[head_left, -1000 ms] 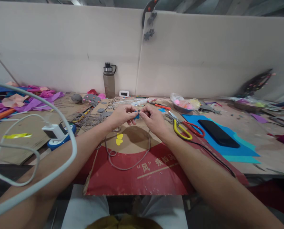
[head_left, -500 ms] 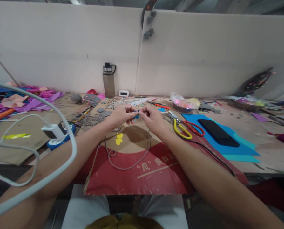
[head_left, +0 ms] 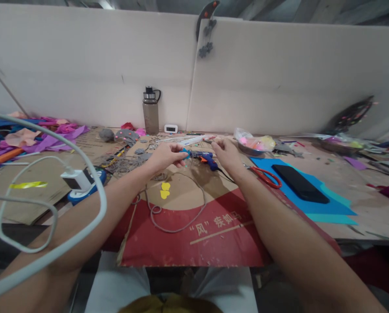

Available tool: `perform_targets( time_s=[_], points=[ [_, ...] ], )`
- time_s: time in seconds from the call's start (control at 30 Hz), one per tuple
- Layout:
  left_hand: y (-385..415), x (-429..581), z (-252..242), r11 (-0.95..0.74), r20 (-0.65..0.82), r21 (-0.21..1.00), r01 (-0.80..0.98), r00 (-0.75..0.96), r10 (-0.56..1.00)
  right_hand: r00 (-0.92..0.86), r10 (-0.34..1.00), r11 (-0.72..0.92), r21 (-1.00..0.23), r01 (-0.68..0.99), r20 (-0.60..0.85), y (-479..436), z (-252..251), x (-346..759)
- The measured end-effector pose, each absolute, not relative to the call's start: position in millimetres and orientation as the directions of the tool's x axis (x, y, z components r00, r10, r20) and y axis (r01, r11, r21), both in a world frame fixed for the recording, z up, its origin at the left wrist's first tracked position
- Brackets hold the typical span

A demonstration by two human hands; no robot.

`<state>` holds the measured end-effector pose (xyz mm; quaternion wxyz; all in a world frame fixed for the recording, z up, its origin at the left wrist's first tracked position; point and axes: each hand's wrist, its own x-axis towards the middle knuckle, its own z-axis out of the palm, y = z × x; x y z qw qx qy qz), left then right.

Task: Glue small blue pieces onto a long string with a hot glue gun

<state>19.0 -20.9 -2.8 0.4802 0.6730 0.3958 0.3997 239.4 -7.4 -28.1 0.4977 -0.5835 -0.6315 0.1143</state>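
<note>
One small, flat, bright-blue piece, one blue glue gun with an orange part and two small, flat yellow pieces show around the hands, with one loop of thin grey cord spread over a red-and-tan cardboard sheet on the bench. The bright-blue piece is partly covered, so its full outline cannot be told. It sits at the fingertips of the left hand, grasped between thumb and fingers and jutting toward the right, above the cardboard. The right hand is apart from it, beyond the glue gun, its fingers bent; whether they grip anything cannot be told. The yellow pieces lie below the left hand, touching each other.
</note>
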Motion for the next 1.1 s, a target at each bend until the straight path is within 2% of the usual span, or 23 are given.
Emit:
perform_targets(
  time_s=[0.1, 0.17, 0.23, 0.37, 0.53, 0.6, 0.73, 0.8, 0.87, 0.93, 1.0, 1.1],
  points=[
    [-19, 17, -2, -0.207, 0.154, 0.969, 0.134, 0.329, 0.932, 0.141, 0.926, 0.117, -0.621, 0.775, 0.351, -2, -41, 247],
    [-19, 17, -1, -0.214, 0.171, 0.97, 0.112, 0.308, 0.936, 0.062, 0.953, 0.105, -0.515, 0.851, 0.297, -1, -52, 246],
    [-18, 16, -1, -0.225, 0.186, 0.968, 0.109, 0.284, 0.941, 0.027, 0.948, 0.129, -0.46, 0.879, 0.318, -1, -60, 243],
    [-17, 14, -3, -0.245, 0.209, 0.958, 0.148, 0.227, 0.951, 0.066, 0.949, 0.109, -0.52, 0.847, 0.308, 3, -64, 241],
    [-11, 11, -5, -0.223, 0.206, 0.97, 0.095, 0.158, 0.966, 0.138, 0.964, 0.021, -0.579, 0.815, 0.228, 5, -54, 243],
    [-9, 9, -5, -0.207, 0.196, 0.976, 0.065, 0.142, 0.97, 0.197, 0.946, 0.01, -0.627, 0.779, 0.259, 4, -48, 244],
    [-6, 6, -6, -0.182, 0.181, 0.983, -0.002, 0.133, 0.975, 0.388, 0.759, 0.205, -0.758, 0.619, 0.522, -2, -33, 245],
    [-5, 6, -7, -0.164, 0.167, 0.986, -0.035, 0.132, 0.977, 0.426, 0.759, 0.287, -0.841, 0.459, 0.492, -6, -25, 242],
    [-3, 5, -8, -0.148, 0.156, 0.986, -0.073, 0.132, 0.979, 0.336, 0.868, 0.292, -0.923, 0.251, 0.365, -12, -19, 236],
    [-1, 5, -8, -0.135, 0.149, 0.985, -0.109, 0.132, 0.98, 0.205, 0.933, 0.28, -0.954, 0.108, 0.297, -20, -15, 226],
    [1, 5, -8, -0.12, 0.137, 0.983, -0.14, 0.12, 0.983, 0.142, 0.933, 0.322, -0.943, 0.086, 0.331, -29, -12, 216],
    [2, 4, -6, -0.095, 0.116, 0.975, -0.202, 0.096, 0.989, 0.036, 0.914, 0.395, -0.907, 0.145, 0.404, -41, -9, 205]
  ],
)
